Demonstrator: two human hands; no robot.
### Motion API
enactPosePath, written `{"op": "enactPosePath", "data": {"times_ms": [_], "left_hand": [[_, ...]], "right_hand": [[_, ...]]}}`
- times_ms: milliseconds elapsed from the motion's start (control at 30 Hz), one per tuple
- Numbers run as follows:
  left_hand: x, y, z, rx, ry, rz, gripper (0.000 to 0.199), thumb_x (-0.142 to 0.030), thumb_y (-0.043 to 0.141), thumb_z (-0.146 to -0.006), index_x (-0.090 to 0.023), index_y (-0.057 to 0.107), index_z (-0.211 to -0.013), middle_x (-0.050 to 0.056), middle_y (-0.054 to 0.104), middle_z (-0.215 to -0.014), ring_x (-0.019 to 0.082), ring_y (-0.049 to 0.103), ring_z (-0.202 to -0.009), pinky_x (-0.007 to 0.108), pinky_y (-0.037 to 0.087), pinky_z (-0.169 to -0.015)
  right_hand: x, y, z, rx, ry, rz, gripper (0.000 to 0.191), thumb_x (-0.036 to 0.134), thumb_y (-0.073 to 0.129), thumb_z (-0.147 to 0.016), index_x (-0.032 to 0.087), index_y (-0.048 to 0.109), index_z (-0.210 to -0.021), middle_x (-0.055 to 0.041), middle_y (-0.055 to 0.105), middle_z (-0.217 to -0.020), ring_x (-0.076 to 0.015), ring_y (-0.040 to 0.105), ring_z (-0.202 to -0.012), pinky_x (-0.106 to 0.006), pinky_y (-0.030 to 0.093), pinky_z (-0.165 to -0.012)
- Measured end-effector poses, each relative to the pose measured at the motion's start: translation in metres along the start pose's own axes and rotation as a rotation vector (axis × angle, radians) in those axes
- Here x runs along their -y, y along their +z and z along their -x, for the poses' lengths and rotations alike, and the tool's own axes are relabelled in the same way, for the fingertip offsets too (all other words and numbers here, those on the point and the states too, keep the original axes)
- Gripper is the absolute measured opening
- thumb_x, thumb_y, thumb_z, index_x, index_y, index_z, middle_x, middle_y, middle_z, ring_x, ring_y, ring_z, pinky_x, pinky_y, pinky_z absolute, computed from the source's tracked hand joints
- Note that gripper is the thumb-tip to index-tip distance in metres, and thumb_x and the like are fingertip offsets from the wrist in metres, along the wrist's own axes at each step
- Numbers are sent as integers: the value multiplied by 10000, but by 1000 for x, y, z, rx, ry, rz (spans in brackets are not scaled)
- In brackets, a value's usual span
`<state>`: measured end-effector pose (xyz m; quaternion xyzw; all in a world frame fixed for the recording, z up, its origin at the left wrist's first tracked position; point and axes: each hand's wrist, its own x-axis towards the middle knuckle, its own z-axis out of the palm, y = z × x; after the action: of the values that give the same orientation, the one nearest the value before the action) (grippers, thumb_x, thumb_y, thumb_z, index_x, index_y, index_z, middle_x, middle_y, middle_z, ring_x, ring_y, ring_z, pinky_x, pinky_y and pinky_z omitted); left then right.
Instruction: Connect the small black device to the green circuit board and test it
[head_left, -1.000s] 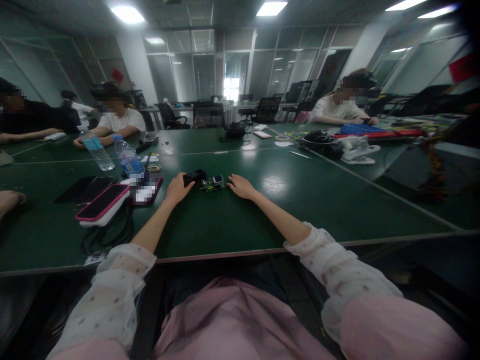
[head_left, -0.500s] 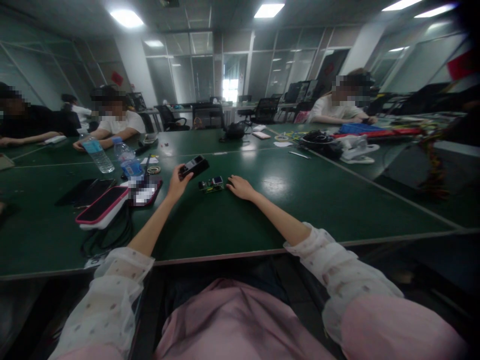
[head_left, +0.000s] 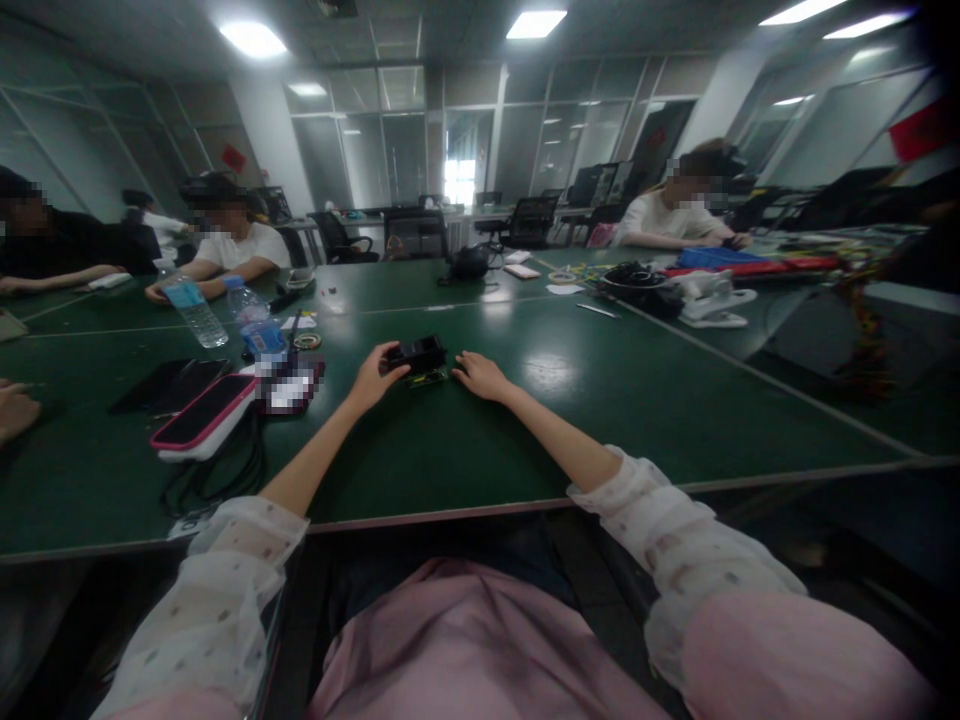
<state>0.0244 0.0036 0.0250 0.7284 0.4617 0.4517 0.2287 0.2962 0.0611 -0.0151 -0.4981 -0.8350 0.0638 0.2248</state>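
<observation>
On the green table (head_left: pixel 480 455), my left hand (head_left: pixel 373 378) grips a black case (head_left: pixel 420 352) by its left end, thumb in front and fingers behind. The case sits over a small circuit board (head_left: pixel 427 378), hiding most of it; only the board's front edge with green and yellow parts shows. Just right of the board rests my right hand (head_left: pixel 481 377), palm down with its fingers spread and holding nothing. Whether its fingertips touch the board or case cannot be made out.
Left of my arm are a pink-edged phone (head_left: pixel 206 412), black cables (head_left: pixel 244 455) and two water bottles (head_left: pixel 196 308) (head_left: pixel 255 318). A person's hand (head_left: pixel 15 408) rests at the far left edge. A pen (head_left: pixel 598 311) and a dark cable bundle (head_left: pixel 641 285) lie beyond, at right.
My left hand has moved right with the black case, which now covers most of the board. A person's hand has appeared at the left edge. My right hand has stayed in place.
</observation>
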Motion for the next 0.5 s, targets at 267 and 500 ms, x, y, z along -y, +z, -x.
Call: {"op": "enactPosePath", "data": {"times_ms": [267,500], "left_hand": [[7,1,3,171,113,-217,590,-423,629,-788,-204,449,-1305,118,530,-1308,253,537,-1159,438,426,-989],[9,-1,3,187,163,-251,589,-429,610,-801,-219,428,-1321,111,511,-1339,254,505,-1211,446,385,-1034]], "right_hand": [[8,-5,2,49,16,134,569,494,326,-949,119,451,-1358,-160,399,-1451,-287,346,-1362,-452,283,-1112],[10,-7,3,66,14,184,593,509,293,-952,112,437,-1369,-163,395,-1453,-277,343,-1366,-428,280,-1119]]}}
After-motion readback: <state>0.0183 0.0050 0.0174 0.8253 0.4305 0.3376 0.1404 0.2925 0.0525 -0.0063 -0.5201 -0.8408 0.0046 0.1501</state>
